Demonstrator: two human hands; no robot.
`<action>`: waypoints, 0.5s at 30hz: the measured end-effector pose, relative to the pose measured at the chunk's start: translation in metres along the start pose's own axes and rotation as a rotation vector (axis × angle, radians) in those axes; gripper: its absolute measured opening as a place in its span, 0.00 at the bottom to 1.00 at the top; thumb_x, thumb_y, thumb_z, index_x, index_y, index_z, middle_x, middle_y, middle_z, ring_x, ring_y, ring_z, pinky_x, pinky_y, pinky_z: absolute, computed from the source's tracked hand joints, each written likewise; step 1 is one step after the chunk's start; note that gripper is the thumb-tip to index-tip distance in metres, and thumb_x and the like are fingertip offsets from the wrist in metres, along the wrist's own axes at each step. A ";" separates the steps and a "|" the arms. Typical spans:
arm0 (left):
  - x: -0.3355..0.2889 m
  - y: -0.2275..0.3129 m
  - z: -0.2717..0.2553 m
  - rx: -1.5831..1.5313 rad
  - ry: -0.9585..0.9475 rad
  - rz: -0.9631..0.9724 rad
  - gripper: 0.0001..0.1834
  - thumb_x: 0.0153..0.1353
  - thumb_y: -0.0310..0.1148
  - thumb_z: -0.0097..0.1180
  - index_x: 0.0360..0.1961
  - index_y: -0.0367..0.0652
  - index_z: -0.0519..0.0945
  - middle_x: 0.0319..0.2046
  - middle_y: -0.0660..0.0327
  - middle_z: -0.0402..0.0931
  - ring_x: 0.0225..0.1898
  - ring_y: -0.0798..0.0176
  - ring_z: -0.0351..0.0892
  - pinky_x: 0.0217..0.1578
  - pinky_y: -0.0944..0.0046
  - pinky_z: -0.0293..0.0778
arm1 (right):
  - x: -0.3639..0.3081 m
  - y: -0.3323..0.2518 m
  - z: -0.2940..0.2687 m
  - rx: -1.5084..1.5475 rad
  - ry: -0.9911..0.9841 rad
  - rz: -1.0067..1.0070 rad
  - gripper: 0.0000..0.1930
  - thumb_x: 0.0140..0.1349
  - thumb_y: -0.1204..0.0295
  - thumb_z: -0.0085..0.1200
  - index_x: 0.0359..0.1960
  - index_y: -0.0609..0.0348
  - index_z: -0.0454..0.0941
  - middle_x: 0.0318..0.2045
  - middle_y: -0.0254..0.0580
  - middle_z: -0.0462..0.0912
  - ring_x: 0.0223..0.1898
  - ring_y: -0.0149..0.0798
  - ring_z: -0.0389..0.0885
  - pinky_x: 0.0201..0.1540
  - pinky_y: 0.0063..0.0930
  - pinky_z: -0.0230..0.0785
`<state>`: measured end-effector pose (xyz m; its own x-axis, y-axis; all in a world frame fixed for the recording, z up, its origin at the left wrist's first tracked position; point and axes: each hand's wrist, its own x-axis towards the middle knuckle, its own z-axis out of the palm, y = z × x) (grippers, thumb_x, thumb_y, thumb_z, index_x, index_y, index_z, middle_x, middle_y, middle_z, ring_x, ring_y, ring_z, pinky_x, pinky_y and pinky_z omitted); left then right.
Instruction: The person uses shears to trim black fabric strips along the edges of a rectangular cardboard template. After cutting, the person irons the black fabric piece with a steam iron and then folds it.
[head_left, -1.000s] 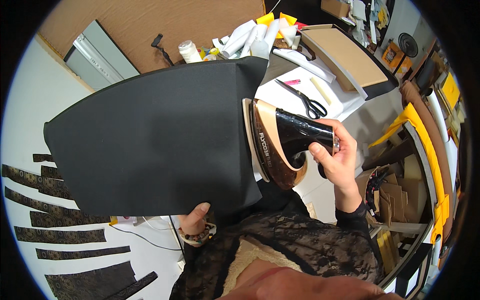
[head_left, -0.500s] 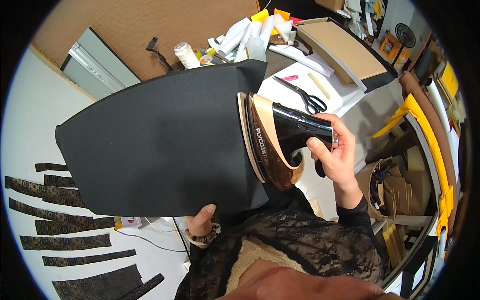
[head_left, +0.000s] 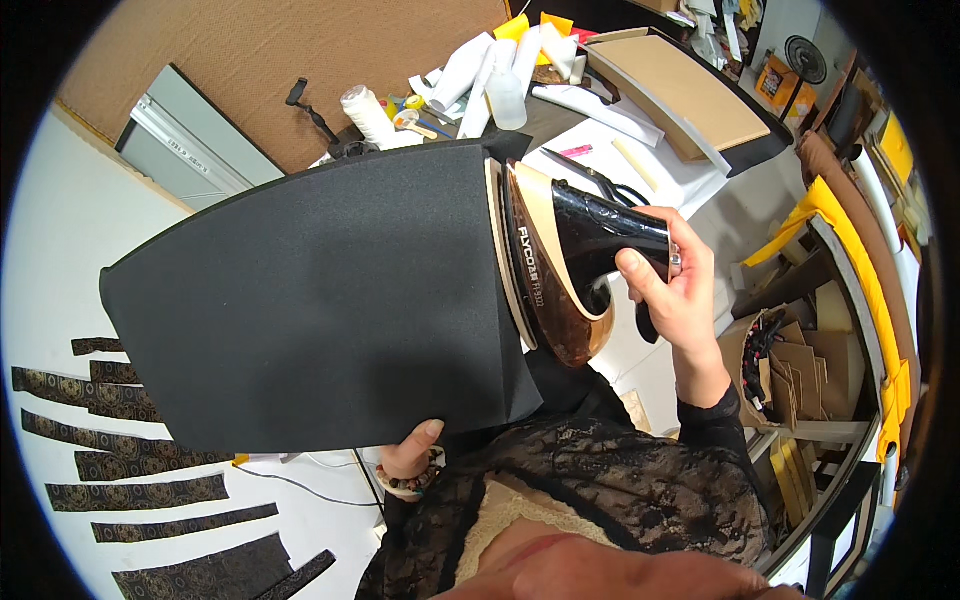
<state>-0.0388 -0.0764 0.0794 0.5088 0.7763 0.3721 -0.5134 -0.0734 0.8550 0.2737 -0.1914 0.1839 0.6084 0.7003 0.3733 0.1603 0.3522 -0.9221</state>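
Note:
A large black fabric-covered panel (head_left: 310,300) with a curved far edge is held up in front of me. My left hand (head_left: 410,448) grips its near edge, thumb on top, the other fingers hidden beneath. My right hand (head_left: 685,280) is wrapped round the black handle of a clothes iron (head_left: 560,265), gold and brown at its base. The iron stands on its side, its soleplate against the panel's right edge. A loose black fabric flap (head_left: 520,385) shows below the soleplate, at the panel's near right corner.
Patterned dark fabric strips (head_left: 140,495) lie on the white surface at left. Beyond the panel are a thread cone (head_left: 368,115), a spray bottle (head_left: 506,95), paper rolls and black scissors (head_left: 600,180). A cardboard-lined tray (head_left: 690,90) sits at far right, above shelves with a yellow edge (head_left: 885,350).
The panel's near edge has come slightly lower and toward me. The iron has shifted slightly right along with the panel's right edge, covering more of the scissors.

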 end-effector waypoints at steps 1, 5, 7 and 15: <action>0.000 0.001 0.001 0.002 -0.003 0.006 0.29 0.47 0.16 0.59 0.54 0.31 0.71 0.48 0.51 0.76 0.47 0.52 0.77 0.51 0.56 0.73 | 0.001 -0.001 0.000 -0.019 0.004 -0.001 0.19 0.58 0.72 0.65 0.47 0.68 0.73 0.37 0.36 0.80 0.38 0.25 0.77 0.45 0.20 0.71; -0.001 0.002 0.004 0.017 -0.014 0.031 0.28 0.47 0.17 0.59 0.53 0.31 0.72 0.47 0.51 0.76 0.47 0.53 0.77 0.50 0.56 0.73 | 0.002 -0.003 -0.002 -0.094 0.008 -0.013 0.20 0.57 0.71 0.66 0.47 0.69 0.73 0.37 0.37 0.80 0.40 0.26 0.77 0.46 0.21 0.72; 0.000 0.003 0.004 0.028 -0.018 0.046 0.27 0.48 0.17 0.59 0.53 0.32 0.72 0.47 0.51 0.76 0.46 0.53 0.77 0.50 0.56 0.73 | 0.003 -0.002 -0.003 -0.132 -0.003 -0.025 0.20 0.57 0.71 0.66 0.47 0.69 0.73 0.37 0.38 0.81 0.40 0.26 0.78 0.46 0.21 0.72; -0.003 0.007 0.004 0.042 -0.008 0.038 0.27 0.48 0.18 0.59 0.53 0.31 0.72 0.47 0.51 0.76 0.46 0.52 0.78 0.50 0.56 0.73 | 0.005 -0.003 0.000 -0.140 -0.020 -0.045 0.20 0.56 0.73 0.66 0.46 0.69 0.73 0.37 0.38 0.82 0.40 0.26 0.78 0.45 0.21 0.73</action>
<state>-0.0412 -0.0819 0.0852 0.4945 0.7677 0.4075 -0.5030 -0.1296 0.8545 0.2769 -0.1888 0.1885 0.5830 0.6985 0.4149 0.2947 0.2941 -0.9092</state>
